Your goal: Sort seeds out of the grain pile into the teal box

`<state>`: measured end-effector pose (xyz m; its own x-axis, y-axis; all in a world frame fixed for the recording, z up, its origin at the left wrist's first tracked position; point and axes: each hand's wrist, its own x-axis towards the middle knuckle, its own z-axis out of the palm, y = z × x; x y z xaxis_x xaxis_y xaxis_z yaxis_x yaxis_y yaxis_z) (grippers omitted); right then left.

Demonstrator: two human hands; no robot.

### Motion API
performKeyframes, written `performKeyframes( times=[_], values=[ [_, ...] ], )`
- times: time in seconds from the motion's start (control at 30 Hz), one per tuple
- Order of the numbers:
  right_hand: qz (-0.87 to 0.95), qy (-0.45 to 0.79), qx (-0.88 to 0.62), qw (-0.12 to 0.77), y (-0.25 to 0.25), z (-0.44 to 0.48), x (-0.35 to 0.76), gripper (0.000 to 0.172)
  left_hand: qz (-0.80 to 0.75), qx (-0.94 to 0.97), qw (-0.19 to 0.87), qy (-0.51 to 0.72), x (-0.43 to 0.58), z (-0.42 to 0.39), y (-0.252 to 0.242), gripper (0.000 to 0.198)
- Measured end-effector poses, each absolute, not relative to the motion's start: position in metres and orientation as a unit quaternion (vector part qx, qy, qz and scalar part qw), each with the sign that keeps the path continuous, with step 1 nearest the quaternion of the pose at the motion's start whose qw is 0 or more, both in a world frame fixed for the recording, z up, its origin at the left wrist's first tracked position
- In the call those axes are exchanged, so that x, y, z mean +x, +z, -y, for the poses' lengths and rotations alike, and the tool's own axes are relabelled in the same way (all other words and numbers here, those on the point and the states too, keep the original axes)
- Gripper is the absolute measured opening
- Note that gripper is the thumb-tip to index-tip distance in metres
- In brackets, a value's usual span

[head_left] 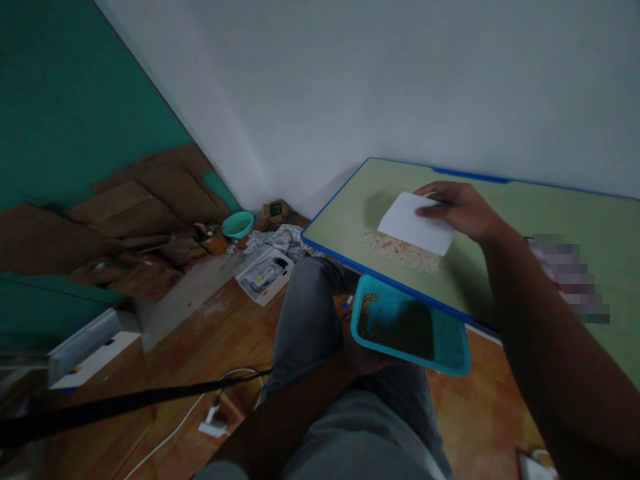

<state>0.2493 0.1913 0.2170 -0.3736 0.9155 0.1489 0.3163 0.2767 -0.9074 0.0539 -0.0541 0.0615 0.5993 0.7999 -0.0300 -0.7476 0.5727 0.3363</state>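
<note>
The table (345, 220) has a smooth, matt top and a plastic-looking rim, with rough, loose grains (400, 252) on it and a sheet (405, 217) of smooth, matt paper or card at their edge. Just below the table's near edge, the tray (453, 333) looks like smooth plastic. Left of the table are dull cardboard (115, 207) and crumpled cloth (283, 237); the wall (425, 80) behind it is smooth and matt.

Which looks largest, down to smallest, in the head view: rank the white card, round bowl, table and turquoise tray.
1. Table
2. Turquoise tray
3. White card
4. Round bowl

The bowl sits farther from the camera, so its true size against the card is unsure.
</note>
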Motion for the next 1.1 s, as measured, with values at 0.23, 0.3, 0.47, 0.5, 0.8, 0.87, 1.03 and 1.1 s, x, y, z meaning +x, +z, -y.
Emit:
performKeyframes(
  times=[0.23, 0.3, 0.47, 0.5, 0.8, 0.87, 1.03, 1.1],
  values=[
    [0.725, 0.407, -0.422, 0.361, 0.213, -0.196, 0.251, 0.038, -0.103, 0.146, 0.884, 0.433, 0.054, 0.055, 0.061, 0.068],
    [0.726, 0.408, -0.417, 0.363, 0.214, -0.196, 0.25, 0.037, -0.108, 0.148, 0.886, 0.427, 0.053, 0.055, 0.057, 0.07],
    [0.729, 0.413, -0.409, 0.361, 0.215, -0.193, 0.249, 0.035, -0.094, 0.155, 0.887, 0.425, 0.054, 0.055, 0.058, 0.077],
    [0.73, 0.412, -0.41, 0.359, 0.216, -0.193, 0.248, 0.034, -0.091, 0.156, 0.887, 0.424, 0.054, 0.055, 0.059, 0.08],
    [0.735, 0.394, -0.413, 0.366, 0.218, -0.188, 0.246, 0.038, -0.1, 0.172, 0.887, 0.417, 0.05, 0.055, 0.062, 0.077],
    [0.734, 0.39, -0.414, 0.37, 0.218, -0.188, 0.245, 0.038, -0.113, 0.166, 0.882, 0.427, 0.051, 0.056, 0.059, 0.075],
    [0.736, 0.379, -0.416, 0.375, 0.218, -0.188, 0.244, 0.035, -0.112, 0.143, 0.888, 0.422, 0.052, 0.055, 0.056, 0.08],
    [0.735, 0.378, -0.417, 0.379, 0.217, -0.188, 0.244, 0.035, -0.092, 0.14, 0.892, 0.421, 0.051, 0.055, 0.056, 0.08]
  ],
)
